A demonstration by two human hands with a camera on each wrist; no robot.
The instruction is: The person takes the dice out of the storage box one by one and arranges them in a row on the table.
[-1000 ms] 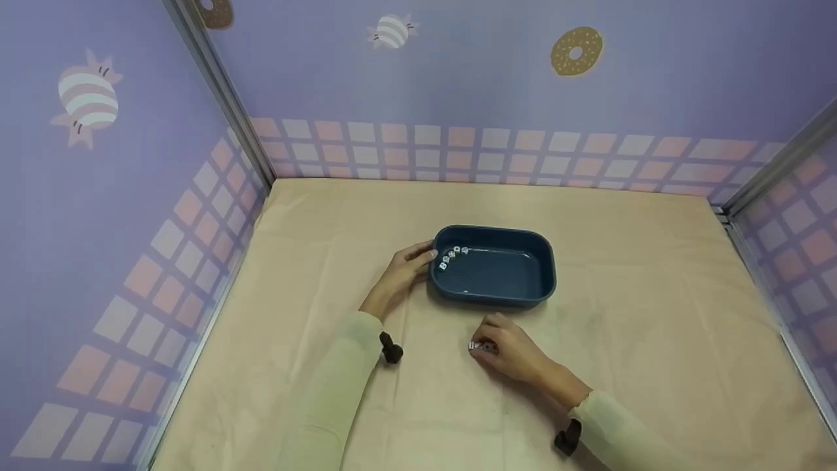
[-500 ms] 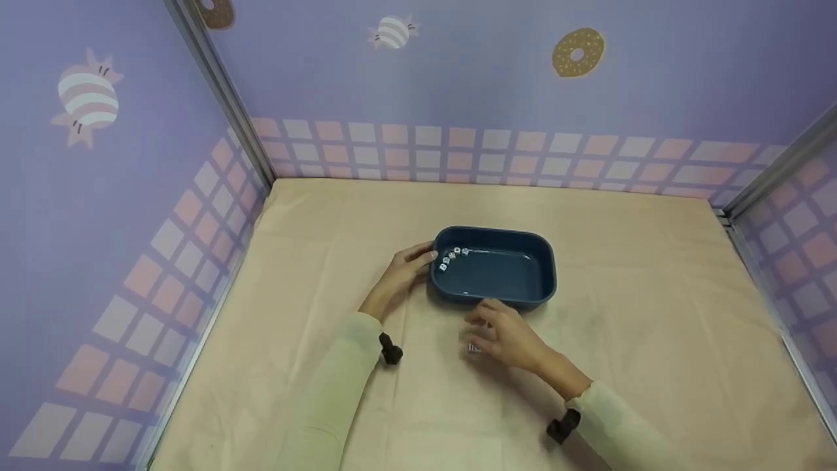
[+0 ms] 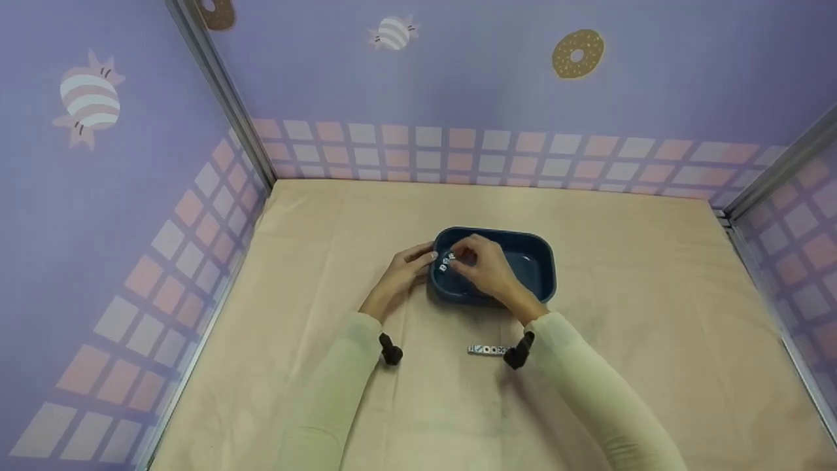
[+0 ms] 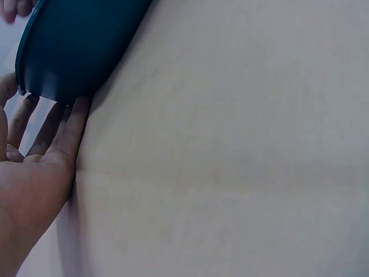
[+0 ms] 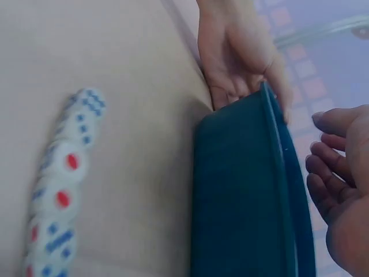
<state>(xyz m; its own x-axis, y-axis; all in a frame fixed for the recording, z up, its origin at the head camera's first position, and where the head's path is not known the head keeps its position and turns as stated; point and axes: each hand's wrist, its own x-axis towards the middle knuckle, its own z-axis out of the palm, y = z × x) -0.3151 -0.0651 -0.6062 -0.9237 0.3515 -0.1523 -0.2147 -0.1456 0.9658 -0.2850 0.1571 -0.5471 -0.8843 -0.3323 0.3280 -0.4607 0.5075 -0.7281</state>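
Observation:
A dark blue rectangular bin (image 3: 467, 299) stands on the cloth. My left hand (image 3: 402, 275) holds its left end, thumb over the rim and fingers along the outer wall (image 4: 75, 52). Reaching over the front wall, my right hand (image 3: 485, 265) is inside the bin, its fingertips beside small white dice (image 3: 444, 267) at the left end. Its fingers are loosely bent, with nothing visible between them in the right wrist view. Other dice there are hidden behind this hand. In front of the bin, several dice (image 3: 487, 350) lie in a straight row, partly covered by the right wrist's black camera.
A beige cloth (image 3: 621, 314) covers the table. Purple patterned walls (image 3: 418, 85) rise at the back and sides, joined by metal posts (image 3: 222, 91). Black wrist cameras (image 3: 390, 350) stick out from both sleeves.
My right hand has let go of the row of dice and moved up and forward into the bin, uncovering the row. The left hand stays at the bin's left end.

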